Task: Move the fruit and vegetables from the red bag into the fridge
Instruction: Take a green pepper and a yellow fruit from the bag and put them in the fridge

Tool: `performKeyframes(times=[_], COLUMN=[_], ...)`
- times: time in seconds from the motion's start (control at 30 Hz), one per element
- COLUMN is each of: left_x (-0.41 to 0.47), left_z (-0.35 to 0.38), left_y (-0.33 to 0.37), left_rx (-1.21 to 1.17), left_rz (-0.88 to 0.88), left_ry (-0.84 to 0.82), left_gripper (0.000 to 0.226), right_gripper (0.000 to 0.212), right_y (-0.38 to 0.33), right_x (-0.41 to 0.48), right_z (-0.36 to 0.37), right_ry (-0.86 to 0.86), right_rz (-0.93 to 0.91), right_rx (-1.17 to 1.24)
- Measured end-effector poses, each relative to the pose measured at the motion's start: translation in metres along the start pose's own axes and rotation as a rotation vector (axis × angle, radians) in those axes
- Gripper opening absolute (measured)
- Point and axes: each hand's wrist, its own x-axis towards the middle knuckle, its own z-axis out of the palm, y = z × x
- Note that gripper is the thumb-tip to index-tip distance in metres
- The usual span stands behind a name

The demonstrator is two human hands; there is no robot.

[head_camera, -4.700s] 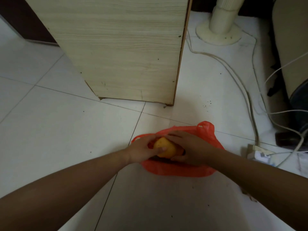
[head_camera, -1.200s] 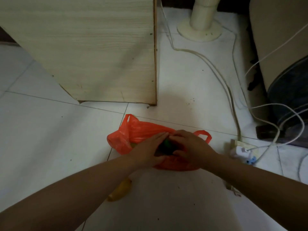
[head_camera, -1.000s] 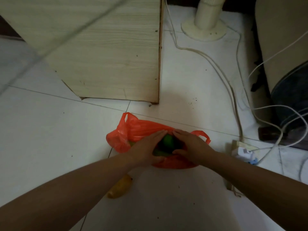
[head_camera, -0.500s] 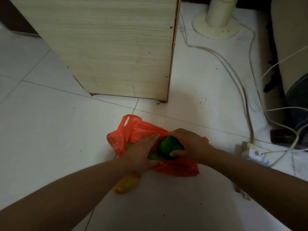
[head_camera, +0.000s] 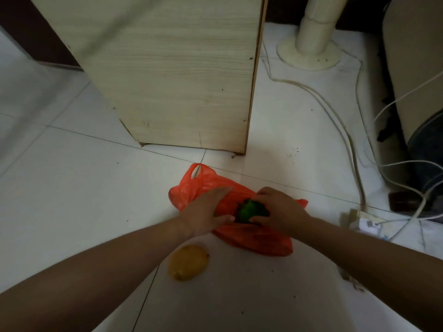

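Red bag [head_camera: 254,239] lies crumpled on the tiled floor [head_camera: 72,200], just in front of a wooden cabinet [head_camera: 179,80]. We see the left hand [head_camera: 203,212] resting flat on the bag with fingers straight, pressing the plastic, while the right hand [head_camera: 280,209] curls round a green vegetable [head_camera: 248,210] at the bag's middle; the two hands are close but apart. A yellow fruit [head_camera: 188,262] lies on the floor just beside the bag, below the left wrist, with cables [head_camera: 345,130] and a power strip [head_camera: 364,221] off to the right.
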Motion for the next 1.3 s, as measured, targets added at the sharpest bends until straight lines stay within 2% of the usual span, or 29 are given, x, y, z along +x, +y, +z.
performKeyframes(times=[0.17, 0.37, 0.5, 0.67, 0.8, 0.9, 1.0, 1.07, 1.1, 1.2, 1.3], left_x=[-0.022, -0.042, -0.039, -0.028, -0.025, -0.025, -0.026, -0.024, -0.023, -0.028, -0.044], left_z=[0.003, 0.018, 0.02, 0.014, 0.001, -0.014, -0.033, -0.045, -0.049, -0.061, -0.077], left_y=[-0.017, -0.045, -0.04, -0.034, -0.034, -0.025, 0.001, 0.017, 0.022, 0.033, 0.033], left_rx=[0.176, 0.405, 0.384, 0.335, 0.236, 0.089, -0.324, -0.613, -0.69, -0.836, -0.851], left_rz=[0.016, -0.008, -0.008, 0.005, 0.013, 0.054, -0.026, -0.115, -0.153, -0.174, -0.2], left_ry=[-0.043, -0.104, -0.076, -0.023, 0.011, 0.063, 0.062, 0.053, 0.054, 0.041, -0.024], left_gripper=[0.078, 0.09, 0.09, 0.088, 0.087, 0.079, 0.062, 0.064, 0.064, 0.046, 0.037], right_gripper=[0.049, 0.072, 0.07, 0.077, 0.077, 0.074, 0.074, 0.072, 0.071, 0.067, 0.071], right_y=[-0.009, -0.012, -0.01, -0.003, 0.001, -0.005, -0.016, -0.028, -0.033, -0.048, -0.058], right_x=[0.01, 0.02, 0.018, 0.005, -0.002, -0.006, -0.006, -0.007, -0.008, -0.012, -0.017], right_z=[0.004, 0.015, 0.012, -0.004, -0.015, -0.026, -0.035, -0.039, -0.041, -0.044, -0.043], right_ry=[-0.029, -0.09, -0.053, 0.119, 0.247, 0.291, 0.258, 0.223, 0.211, 0.185, 0.156], right_rz=[0.033, 0.086, 0.119, 0.074, 0.004, 0.047, 0.111, 0.109, 0.098, 0.057, 0.013], right_rx=[0.0, -0.014, 0.051, 0.139, 0.168, 0.401, 0.61, 0.694, 0.72, 0.772, 0.748])
